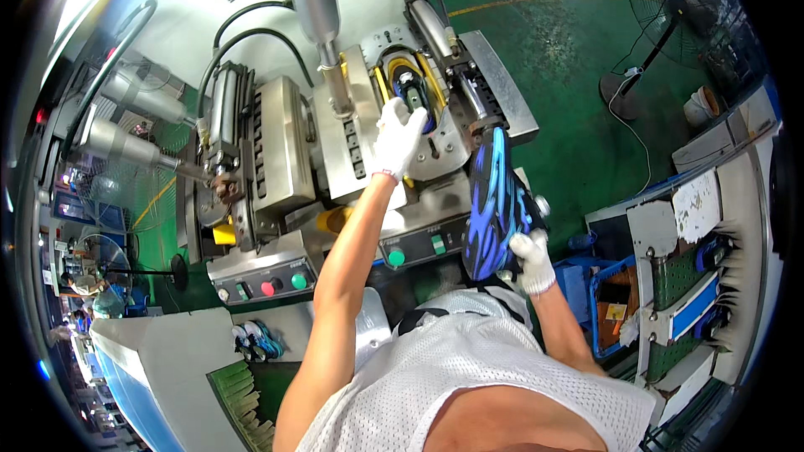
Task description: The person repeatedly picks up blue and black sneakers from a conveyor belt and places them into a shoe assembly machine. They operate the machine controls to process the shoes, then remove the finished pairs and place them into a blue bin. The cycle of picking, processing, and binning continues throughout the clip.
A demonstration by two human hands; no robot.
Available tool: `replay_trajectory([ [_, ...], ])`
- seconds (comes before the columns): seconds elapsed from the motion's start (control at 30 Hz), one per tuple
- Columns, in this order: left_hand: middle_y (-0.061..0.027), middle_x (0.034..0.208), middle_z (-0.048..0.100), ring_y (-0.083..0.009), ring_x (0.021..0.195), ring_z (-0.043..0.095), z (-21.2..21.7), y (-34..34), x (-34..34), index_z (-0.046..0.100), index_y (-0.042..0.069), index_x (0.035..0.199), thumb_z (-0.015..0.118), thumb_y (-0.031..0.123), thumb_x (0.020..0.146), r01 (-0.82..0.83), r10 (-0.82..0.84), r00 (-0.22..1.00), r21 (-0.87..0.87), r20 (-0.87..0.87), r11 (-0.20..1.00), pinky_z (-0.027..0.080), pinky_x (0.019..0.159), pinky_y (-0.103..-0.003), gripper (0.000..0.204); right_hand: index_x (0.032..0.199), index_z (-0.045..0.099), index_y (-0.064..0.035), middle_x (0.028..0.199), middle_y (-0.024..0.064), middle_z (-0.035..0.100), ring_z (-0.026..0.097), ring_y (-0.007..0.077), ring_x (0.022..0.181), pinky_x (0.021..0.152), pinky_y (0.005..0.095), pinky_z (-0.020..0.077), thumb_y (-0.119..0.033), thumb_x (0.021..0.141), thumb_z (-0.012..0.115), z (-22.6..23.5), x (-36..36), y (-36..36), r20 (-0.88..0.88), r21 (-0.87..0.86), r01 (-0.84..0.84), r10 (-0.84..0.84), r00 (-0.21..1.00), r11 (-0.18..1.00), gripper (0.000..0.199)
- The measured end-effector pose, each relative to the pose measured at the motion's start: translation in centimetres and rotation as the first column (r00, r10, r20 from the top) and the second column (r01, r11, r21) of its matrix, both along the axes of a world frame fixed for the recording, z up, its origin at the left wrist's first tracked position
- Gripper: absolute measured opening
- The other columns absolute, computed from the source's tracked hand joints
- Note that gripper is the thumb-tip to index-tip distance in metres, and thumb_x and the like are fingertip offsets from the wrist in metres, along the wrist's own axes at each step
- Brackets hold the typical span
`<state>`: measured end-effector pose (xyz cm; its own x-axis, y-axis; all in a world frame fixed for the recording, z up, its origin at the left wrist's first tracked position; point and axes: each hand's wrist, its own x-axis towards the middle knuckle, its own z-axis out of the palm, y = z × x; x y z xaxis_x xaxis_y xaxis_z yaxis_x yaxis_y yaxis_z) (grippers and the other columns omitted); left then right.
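Observation:
My left hand (397,144), in a white glove, reaches over the metal machine's right-hand station with thumb and fingers apart. Just beyond its fingertips, a dark shoe (410,88) with blue and white parts sits in a yellow-lined mould (440,92). Whether the fingers touch that shoe I cannot tell. My right hand (533,261), also gloved in white, is closed on the near end of another shoe (494,218), black with light-blue and purple streaks. This shoe is held lengthwise in front of the machine's right side, its far end close to a cylinder.
The control panel (394,256) along the machine's front carries green and red buttons. A pair of shoes (258,341) lies at the lower left. To the right are a blue crate (596,310), a rack (670,318) holding shoes and a standing fan (620,96). Metal cylinders and black hoses surround the moulds.

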<state>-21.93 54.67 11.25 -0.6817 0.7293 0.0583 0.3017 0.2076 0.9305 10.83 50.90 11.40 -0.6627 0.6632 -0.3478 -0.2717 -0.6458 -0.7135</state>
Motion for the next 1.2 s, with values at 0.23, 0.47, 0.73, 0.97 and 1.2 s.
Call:
replay_trajectory([
  [0.23,-0.0311,0.136,0.056,-0.0495,0.119,0.06,-8.9,13.1,-6.0,0.034,0.0,0.14,0.072,0.038,0.08,-0.316,0.182,0.925,-0.411,-0.332,0.855,0.048,0.102,-0.052,0.08,0.143,0.047,0.0073,0.134,0.0237,0.062,0.066,0.0354,0.117,0.101,0.0485,0.0553,-0.028,0.082,0.078,1.4,1.8,0.8,-0.18,0.098,0.135,-0.116,0.977,0.986,0.077],
  [0.47,-0.0136,0.08,0.071,-0.0225,0.07,0.069,-1.8,10.1,-8.9,0.068,-0.003,0.095,0.079,0.033,0.074,-0.181,0.163,0.983,-0.355,-0.078,0.917,0.055,0.068,-0.035,0.042,0.126,0.061,0.0023,0.108,0.0069,0.068,0.066,0.0153,0.091,0.083,0.0335,0.0548,-0.012,0.083,0.071,-0.6,2.1,1.7,0.212,0.156,0.16,-0.191,0.958,0.975,0.046],
  [0.73,-0.0096,0.13,0.063,-0.0177,0.12,0.059,5.4,-11.8,-1.4,0.053,0.0,0.139,0.076,0.01,0.084,0.033,-0.052,0.988,0.129,0.145,0.991,0.045,0.108,-0.033,0.061,0.113,0.073,0.0009,0.103,0.0071,0.073,0.068,0.0151,0.091,0.08,0.0336,0.0559,-0.015,0.09,0.076,2.6,-11.1,10.1,0.243,0.362,-0.022,-0.071,0.967,0.932,0.029],
  [0.97,-0.015,0.129,0.063,-0.0228,0.123,0.059,1.5,-35.5,5.9,0.052,0.0,0.138,0.081,0.015,0.078,-0.134,0.22,0.946,-0.331,0.237,0.934,0.047,0.106,-0.037,0.069,0.104,0.073,0.0022,0.105,0.0247,0.072,0.071,0.0358,0.098,0.085,0.0444,0.0559,-0.041,0.077,0.072,-3.6,-34.5,24.0,0.78,0.618,-0.726,-0.348,0.52,0.302,0.051],
  [1.2,-0.0184,0.128,0.065,-0.0338,0.119,0.064,-7.6,-52.2,15.5,0.05,0.009,0.138,0.076,0.025,0.082,-0.652,0.798,0.599,-0.62,-0.067,0.437,0.051,0.1,-0.042,0.064,0.1,0.074,0.001,0.103,0.0262,0.072,0.071,0.04,0.102,0.088,0.0497,0.0534,-0.053,0.079,0.067,-9.3,-37.7,22.4,0.759,0.579,-0.807,-0.436,0.482,0.115,0.058],
])
